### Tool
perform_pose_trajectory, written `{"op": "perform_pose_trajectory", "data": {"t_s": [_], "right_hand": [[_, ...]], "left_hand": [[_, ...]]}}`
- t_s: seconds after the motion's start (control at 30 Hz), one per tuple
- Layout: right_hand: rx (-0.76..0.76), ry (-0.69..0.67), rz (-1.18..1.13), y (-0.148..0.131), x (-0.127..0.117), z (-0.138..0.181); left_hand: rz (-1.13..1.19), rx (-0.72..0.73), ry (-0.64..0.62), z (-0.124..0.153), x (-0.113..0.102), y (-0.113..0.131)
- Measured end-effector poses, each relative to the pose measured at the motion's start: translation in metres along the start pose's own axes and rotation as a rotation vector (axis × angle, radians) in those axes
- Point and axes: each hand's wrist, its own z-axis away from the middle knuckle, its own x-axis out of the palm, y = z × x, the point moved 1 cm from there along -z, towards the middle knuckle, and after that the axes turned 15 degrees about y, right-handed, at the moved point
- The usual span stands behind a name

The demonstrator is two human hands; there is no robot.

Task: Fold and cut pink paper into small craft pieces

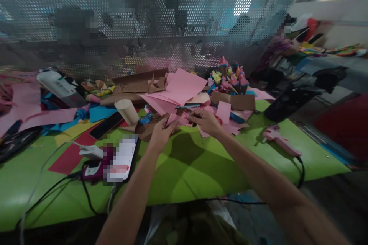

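Observation:
My left hand pinches a small pink paper piece over the green table. My right hand is closed around scissors whose red handles show by the fingers; the blades are hidden. Both hands meet just in front of a heap of pink paper sheets and brown card pieces. A small pink square lies right of my right hand.
A pink glue gun with a black cable lies at the right. A phone, a black phone, a cardboard tube and chargers sit left. Colourful paper cones stand at the back. A person sits at the far right.

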Motion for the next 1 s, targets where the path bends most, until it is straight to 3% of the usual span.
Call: {"op": "perform_pose_trajectory", "data": {"t_s": [0.13,0.23,0.37,0.53,0.7,0.9,1.0], "right_hand": [[-0.104,0.157,0.471,-0.003,-0.044,-0.014],[-0.158,0.034,0.890,0.000,-0.066,-0.011],[-0.165,-0.162,1.082,0.011,-0.061,0.001],[-0.111,-0.091,1.131,0.013,-0.047,0.006],[-0.043,0.008,0.954,0.012,-0.071,0.010],[0.326,0.011,0.042,0.011,-0.097,0.030],[0.429,-0.076,-0.185,0.002,-0.089,0.041]], "left_hand": [[-0.054,0.041,0.059,-0.003,-0.004,0.007],[-0.068,0.047,0.052,-0.003,-0.005,0.011],[-0.040,0.027,-0.012,0.004,-0.001,0.016],[0.033,-0.041,-0.030,0.008,0.000,0.021],[0.059,-0.063,-0.059,0.006,-0.004,0.020],[0.059,-0.042,-0.093,0.008,0.000,0.020],[0.064,-0.037,-0.089,0.009,0.001,0.020]]}}
